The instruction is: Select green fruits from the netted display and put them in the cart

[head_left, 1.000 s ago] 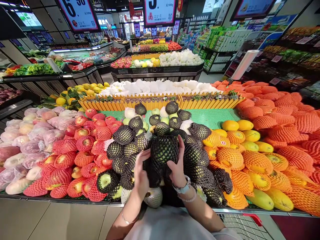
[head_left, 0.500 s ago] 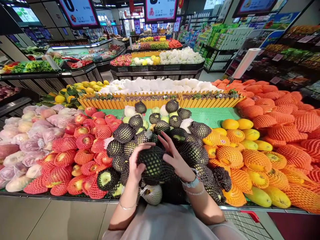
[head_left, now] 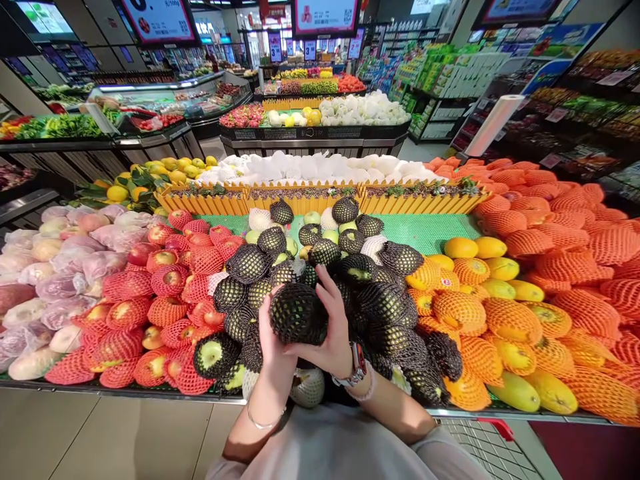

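Between my two hands, above the middle of the display, is a round green fruit in a black foam net. My left hand cups its left side and underside. My right hand holds it from the right, with the thumb across the lower front and the fingers raised along its side; a watch is on that wrist. Around and behind my hands lie more black-netted green fruits. One with a bare pale-green top sits left of my left forearm, and a white-netted fruit lies just below my hands.
Red-netted apples are piled left, with bagged fruit beyond. Orange-netted yellow fruits lie right. A yellow picket planter crosses the back. The shopping cart stands at lower right. Price screens hang above.
My right hand has turned and come in around the fruit, its thumb now across the front. The fruit has turned and moved slightly left and up. The left hand has closed in underneath.
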### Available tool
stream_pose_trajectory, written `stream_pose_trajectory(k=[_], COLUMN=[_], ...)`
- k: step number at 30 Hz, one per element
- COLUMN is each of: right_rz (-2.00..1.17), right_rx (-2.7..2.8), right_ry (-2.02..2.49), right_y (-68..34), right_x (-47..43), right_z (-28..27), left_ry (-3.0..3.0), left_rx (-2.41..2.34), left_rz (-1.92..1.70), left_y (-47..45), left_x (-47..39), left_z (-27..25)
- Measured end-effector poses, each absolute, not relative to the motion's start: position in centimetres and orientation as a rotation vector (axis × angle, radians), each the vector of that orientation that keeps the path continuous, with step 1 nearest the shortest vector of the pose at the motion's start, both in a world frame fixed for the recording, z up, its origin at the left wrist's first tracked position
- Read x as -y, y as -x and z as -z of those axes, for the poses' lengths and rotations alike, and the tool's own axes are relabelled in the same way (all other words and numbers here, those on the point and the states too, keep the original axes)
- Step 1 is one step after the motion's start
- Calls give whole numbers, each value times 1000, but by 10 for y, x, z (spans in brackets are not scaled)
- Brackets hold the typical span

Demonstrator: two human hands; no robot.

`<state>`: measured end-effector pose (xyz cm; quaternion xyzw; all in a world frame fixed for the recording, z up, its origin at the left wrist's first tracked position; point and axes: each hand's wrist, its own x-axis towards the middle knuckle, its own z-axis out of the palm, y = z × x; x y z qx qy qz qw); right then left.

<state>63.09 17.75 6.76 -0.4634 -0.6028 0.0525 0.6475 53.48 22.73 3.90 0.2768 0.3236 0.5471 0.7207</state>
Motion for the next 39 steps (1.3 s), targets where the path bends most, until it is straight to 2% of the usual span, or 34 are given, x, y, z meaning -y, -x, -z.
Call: stream_pose_trajectory(k=[7, 13, 17, 22, 28, 33, 39], right_rz=[-44, -129, -115, -240, -303, -214, 79], right_rx=[1378, 1354, 1274, 1213, 993, 891, 1110], right_ry=[1114, 1060, 1084, 1166, 993, 959, 888], right_y=[-638, -643, -638, -626, -621, -618, -622], right_x=[-177, -171, -167, -170, -176, -178, -177], right_z=[-57, -44, -57, -70, -50, -40, -47], left_ry=[-255, -310, -319, -403, -416, -366, -185], left_rx=[-666, -715, -778, -719, -696, -723, -763], left_rz=[-1118, -1142, -1157, -1240, -1262, -1297, -1213], left_y=[-545, -549, -550, -552, -556, -559, -553], left_x=[-225, -226, -222, -212, -209, -208, -210], left_z=[-41, -40, -43, -46, -47, -46, -35])
